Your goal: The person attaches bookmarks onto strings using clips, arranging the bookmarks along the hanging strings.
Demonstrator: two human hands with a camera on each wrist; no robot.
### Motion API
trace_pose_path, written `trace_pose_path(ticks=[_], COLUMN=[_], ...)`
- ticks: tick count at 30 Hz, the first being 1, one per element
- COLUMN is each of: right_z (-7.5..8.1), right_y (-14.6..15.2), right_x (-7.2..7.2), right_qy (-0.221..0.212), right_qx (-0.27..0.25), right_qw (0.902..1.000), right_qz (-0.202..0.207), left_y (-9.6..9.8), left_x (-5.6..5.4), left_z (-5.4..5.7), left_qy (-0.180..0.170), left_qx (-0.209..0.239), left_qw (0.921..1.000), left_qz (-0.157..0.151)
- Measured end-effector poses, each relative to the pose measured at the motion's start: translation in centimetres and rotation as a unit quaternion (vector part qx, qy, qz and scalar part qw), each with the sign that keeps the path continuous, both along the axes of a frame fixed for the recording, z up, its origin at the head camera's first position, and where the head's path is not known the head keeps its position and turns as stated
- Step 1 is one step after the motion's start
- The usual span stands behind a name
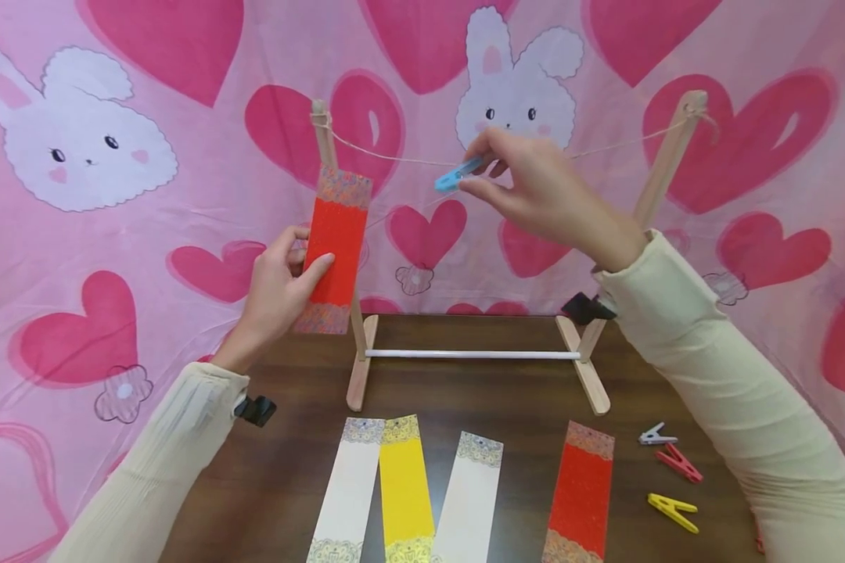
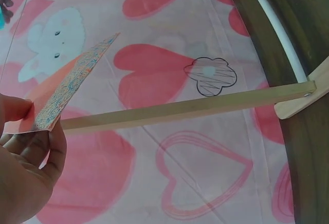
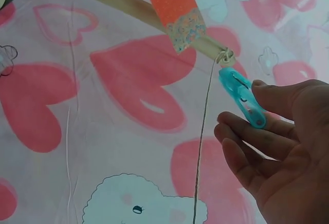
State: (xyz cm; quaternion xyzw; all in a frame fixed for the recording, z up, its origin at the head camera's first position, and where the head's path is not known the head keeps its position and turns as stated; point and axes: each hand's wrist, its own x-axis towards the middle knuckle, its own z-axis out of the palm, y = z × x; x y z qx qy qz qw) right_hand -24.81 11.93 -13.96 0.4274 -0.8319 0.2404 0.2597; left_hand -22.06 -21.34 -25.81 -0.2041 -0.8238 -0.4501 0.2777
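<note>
My left hand (image 1: 276, 277) pinches a red paper strip (image 1: 336, 250) with patterned ends, thumb in front and fingers behind. The strip stands nearly upright before the left post of a wooden frame (image 1: 660, 176). In the left wrist view the strip (image 2: 77, 80) is seen edge-on. My right hand (image 1: 535, 184) pinches a light blue clothespin (image 1: 458, 177) between thumb and fingers. The clothespin is close to the string (image 1: 387, 156) that hangs between the two posts. In the right wrist view the clothespin (image 3: 241, 95) points up toward the knotted post top.
On the brown table (image 1: 289, 438) lie two white strips (image 1: 348, 493), a yellow strip (image 1: 404, 485) and another red strip (image 1: 580, 489). At the right are a white clothespin (image 1: 657, 435), a red clothespin (image 1: 679, 462) and a yellow clothespin (image 1: 672, 512). A white rod (image 1: 472, 355) joins the frame's feet.
</note>
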Motion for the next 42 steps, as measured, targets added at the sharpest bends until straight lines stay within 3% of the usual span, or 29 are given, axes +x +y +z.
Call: trace_pose_path(ticks=[8,14,23,34,42], right_z=[1.2,2.0,3.0,1.7,0.9], right_y=[-2.5,-4.2,-7.5,-8.2,-8.0], right_x=[-1.5,-2.3,-3.2,-5.2,-6.2], right_qy=[0.004,0.005,-0.021,-0.061,-0.054], right_qx=[0.000,-0.011,0.028,0.049,0.038], right_qw=[1.0000,0.9999,0.9989,0.9965,0.9977], right_qz=[0.000,0.000,-0.032,-0.029,-0.014], left_y=[0.8,1.1,1.3,1.6,1.1], left_x=[-0.9,-1.8,-1.6,-1.3,-1.7], left_z=[0.7,1.1,0.9,1.1,0.4], left_qy=[-0.007,-0.004,-0.007,-0.025,-0.033], left_qx=[0.001,0.011,0.032,0.016,0.031], left_qw=[1.0000,0.9999,0.9991,0.9989,0.9969], left_qz=[0.007,-0.005,-0.025,-0.037,-0.064])
